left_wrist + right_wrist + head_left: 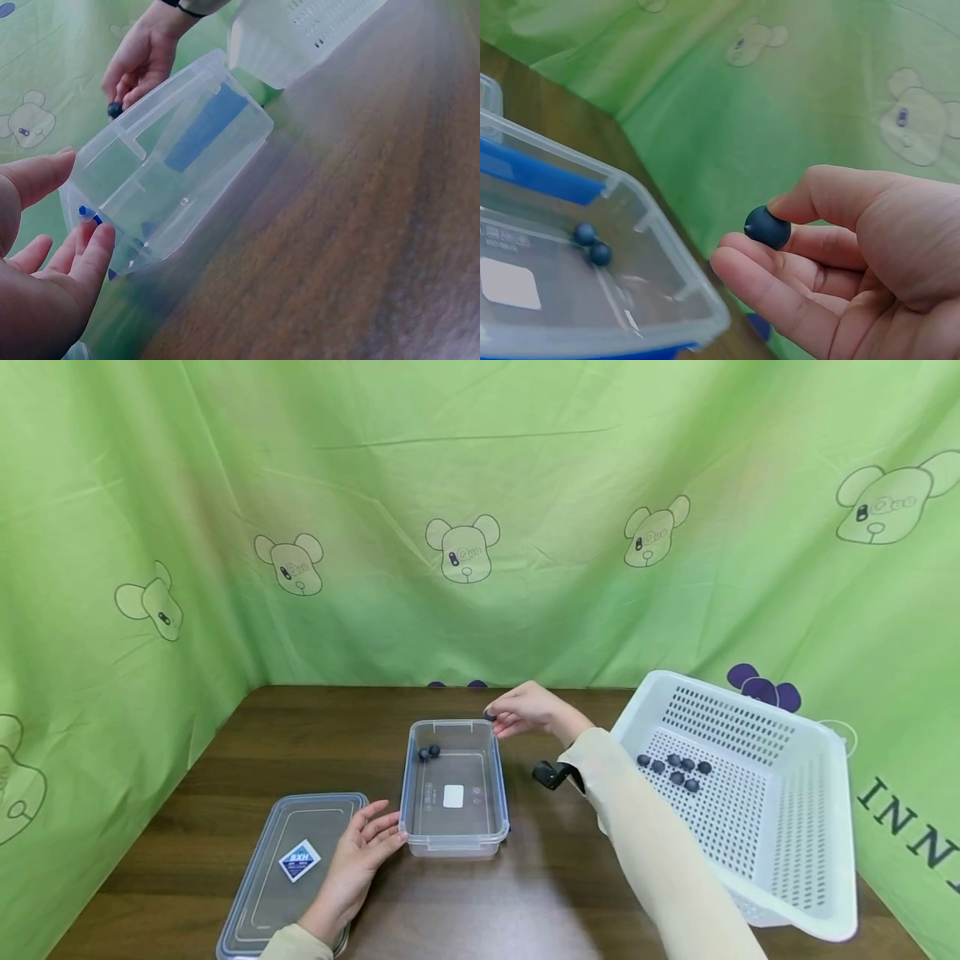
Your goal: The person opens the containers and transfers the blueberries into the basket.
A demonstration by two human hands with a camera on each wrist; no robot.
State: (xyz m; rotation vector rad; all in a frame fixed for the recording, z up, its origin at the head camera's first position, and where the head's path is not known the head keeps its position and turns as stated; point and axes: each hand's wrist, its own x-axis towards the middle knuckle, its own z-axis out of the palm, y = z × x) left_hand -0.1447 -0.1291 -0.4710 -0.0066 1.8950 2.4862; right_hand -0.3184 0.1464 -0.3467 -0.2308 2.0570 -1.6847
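Observation:
Near the middle of the table stands a lidless clear plastic container (461, 770) with blue along its sides. Two dark blue balls (424, 754) lie together in its far left part. Just beyond the container's far right corner, my right hand (527, 707) pinches another small dark blue ball (768, 228) between thumb and fingers; a pale nub shows on it. My left hand (363, 850) is at the near left corner, its relaxed fingertips right at the container's wall and its thumb apart from them in the left wrist view.
On the right, a white perforated basket (813, 827) holds several dark blue balls (677, 777). A clear lid (262, 893) with a blue edge and a diamond-shaped label lies at the left, partly behind the left hand. Green printed cloth (555, 610) hangs round the brown table (195, 827).

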